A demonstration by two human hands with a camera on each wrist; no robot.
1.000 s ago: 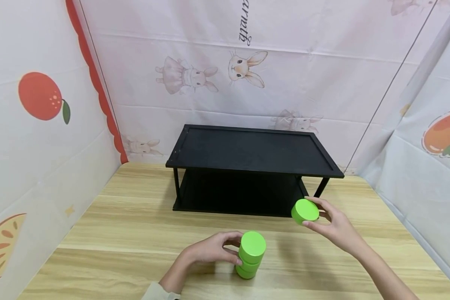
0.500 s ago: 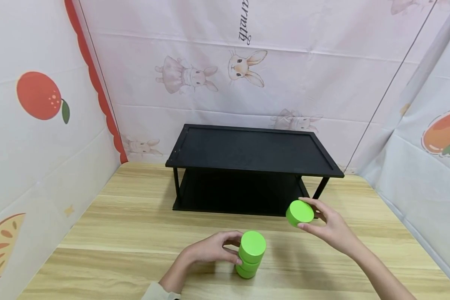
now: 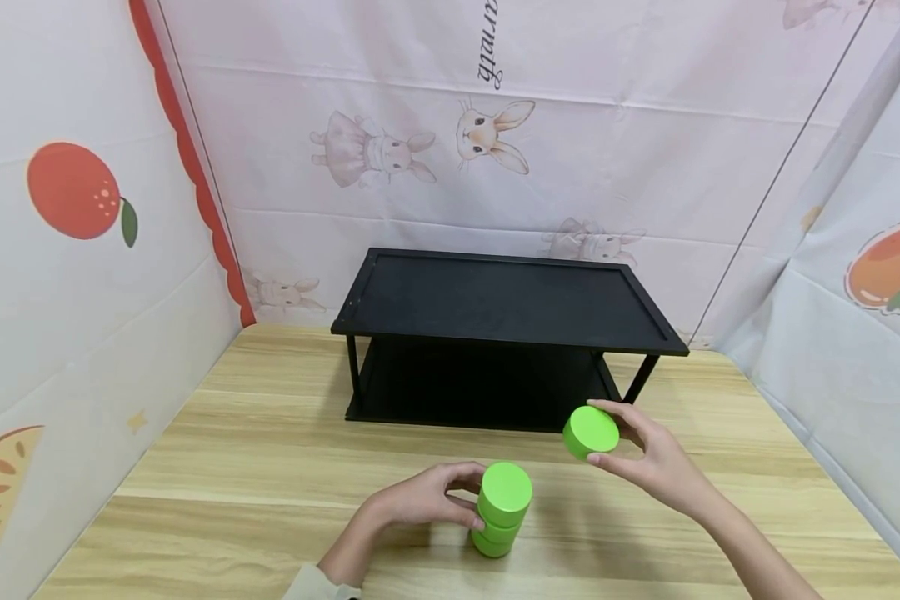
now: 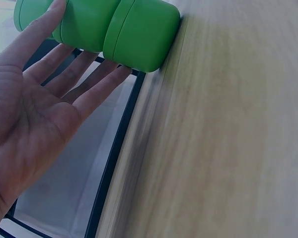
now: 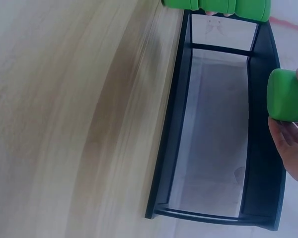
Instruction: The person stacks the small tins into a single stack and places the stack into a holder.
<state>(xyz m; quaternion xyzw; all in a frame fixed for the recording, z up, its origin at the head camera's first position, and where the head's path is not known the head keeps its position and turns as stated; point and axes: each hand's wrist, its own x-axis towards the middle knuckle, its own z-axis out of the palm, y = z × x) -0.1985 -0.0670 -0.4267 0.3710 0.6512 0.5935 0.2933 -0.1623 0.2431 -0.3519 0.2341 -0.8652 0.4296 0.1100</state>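
Three bright green round containers (image 3: 501, 512), one on top of another, stand upright on the wooden table in the head view. My left hand (image 3: 433, 500) holds the stack from the left, thumb on the near side and fingers around the far side. A thin seam shows around the end container (image 4: 146, 34) in the left wrist view. Raised to the right of the stack, my right hand (image 3: 656, 458) pinches another green round container (image 3: 591, 432) between thumb and fingers, its flat top tilted. In the right wrist view this container (image 5: 286, 95) appears rounded at its edges.
Behind the hands stands a black two-tier rack (image 3: 502, 300) with a raised rim and thin posts. Printed cloths (image 3: 450, 192) hang at the back and both sides of the wood-grain table (image 3: 270, 450).
My right hand has moved left and slightly nearer with its green container, closer to the stack. My left hand and the stack have stayed in place.
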